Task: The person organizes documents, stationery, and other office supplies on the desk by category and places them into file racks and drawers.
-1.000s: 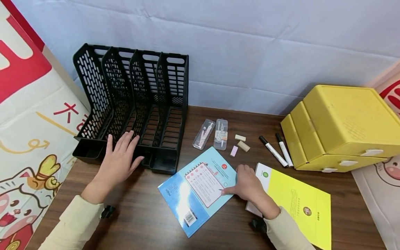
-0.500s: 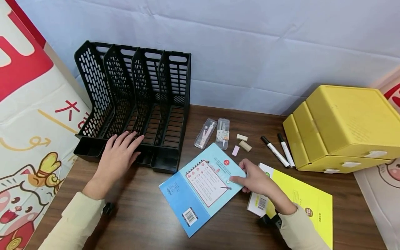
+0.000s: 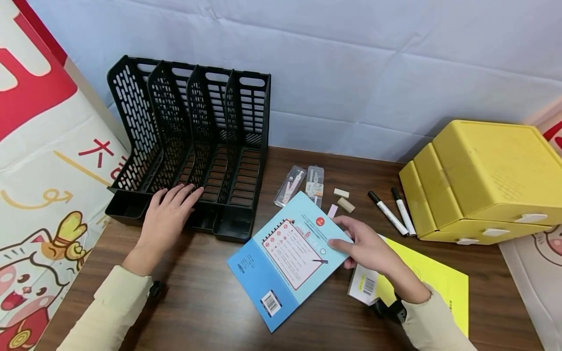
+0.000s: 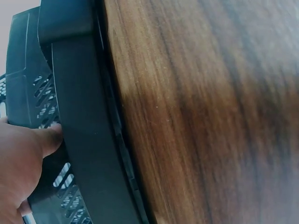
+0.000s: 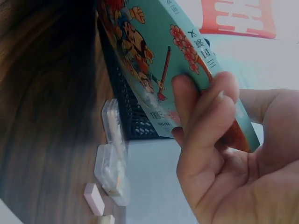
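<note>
A light-blue book [image 3: 281,258] is pinched near its right corner by my right hand [image 3: 364,246], thumb on its upper face. In the right wrist view the fingers curl under the book [image 5: 163,60], whose illustrated cover and spine show; it is lifted off the table. My left hand [image 3: 169,214] rests on the front edge of the black file rack [image 3: 248,114], fingers spread. In the left wrist view, the left thumb [image 4: 49,140] touches the dark plastic of the rack [image 4: 88,121].
Two clear cases [image 3: 290,186], several erasers [image 3: 346,204] and two markers [image 3: 388,213] lie behind the book. A yellow book [image 3: 426,273] lies under the right forearm. A yellow drawer box [image 3: 496,170] stands at the right. Behind everything hangs a pale cloth [image 3: 333,73].
My right hand went from touching the light-blue book's edge to pinching it, then raised that side off the table. The left hand stays at the rack's front. The view shifted slightly.
</note>
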Demonstrator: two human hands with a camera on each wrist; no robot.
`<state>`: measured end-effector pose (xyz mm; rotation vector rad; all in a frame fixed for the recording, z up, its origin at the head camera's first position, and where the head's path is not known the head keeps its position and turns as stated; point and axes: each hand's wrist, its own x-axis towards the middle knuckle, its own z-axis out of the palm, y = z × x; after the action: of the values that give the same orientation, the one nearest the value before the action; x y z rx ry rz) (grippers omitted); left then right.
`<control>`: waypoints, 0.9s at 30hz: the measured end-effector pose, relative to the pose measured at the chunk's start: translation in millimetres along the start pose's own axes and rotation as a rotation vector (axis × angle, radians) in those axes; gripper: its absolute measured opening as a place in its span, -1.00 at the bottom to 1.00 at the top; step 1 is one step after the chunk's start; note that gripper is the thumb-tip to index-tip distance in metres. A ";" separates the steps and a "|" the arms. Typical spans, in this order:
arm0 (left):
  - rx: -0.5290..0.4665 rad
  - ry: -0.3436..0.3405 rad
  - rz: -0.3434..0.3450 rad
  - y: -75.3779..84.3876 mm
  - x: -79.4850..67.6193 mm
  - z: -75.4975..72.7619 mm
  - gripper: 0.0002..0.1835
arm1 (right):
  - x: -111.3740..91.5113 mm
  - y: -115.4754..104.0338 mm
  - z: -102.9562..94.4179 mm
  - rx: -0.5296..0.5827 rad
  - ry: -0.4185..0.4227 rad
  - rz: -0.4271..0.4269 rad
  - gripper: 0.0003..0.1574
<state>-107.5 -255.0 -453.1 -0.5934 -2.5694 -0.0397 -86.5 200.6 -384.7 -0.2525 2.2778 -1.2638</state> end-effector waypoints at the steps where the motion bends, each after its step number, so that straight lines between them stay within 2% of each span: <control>1: -0.003 -0.001 -0.002 0.1 0.1 0.0 -0.38 | -1.0 -1.7 -0.1 -0.002 0.002 -0.008 -0.37; 13: -0.006 0.015 -0.006 -0.4 -0.9 1.8 -0.39 | -17.9 -33.0 -7.0 0.013 0.033 -0.154 -0.55; 17: -0.009 0.020 -0.007 -0.5 -1.9 2.3 -0.39 | -21.5 -41.7 -11.0 -0.022 0.051 -0.175 -0.55; 22: -0.012 0.016 -0.004 -0.7 -1.1 2.7 -0.37 | -27.1 -50.9 -15.3 -0.085 0.065 -0.159 -0.55; 27: -0.007 0.016 -0.005 -0.7 -0.1 2.6 -0.38 | -34.8 -61.9 -18.4 -0.180 0.121 -0.172 -0.53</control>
<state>-109.0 -255.4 -455.4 -0.5871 -2.5568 -0.0554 -71.9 194.1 -313.1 -0.4563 2.5231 -1.1850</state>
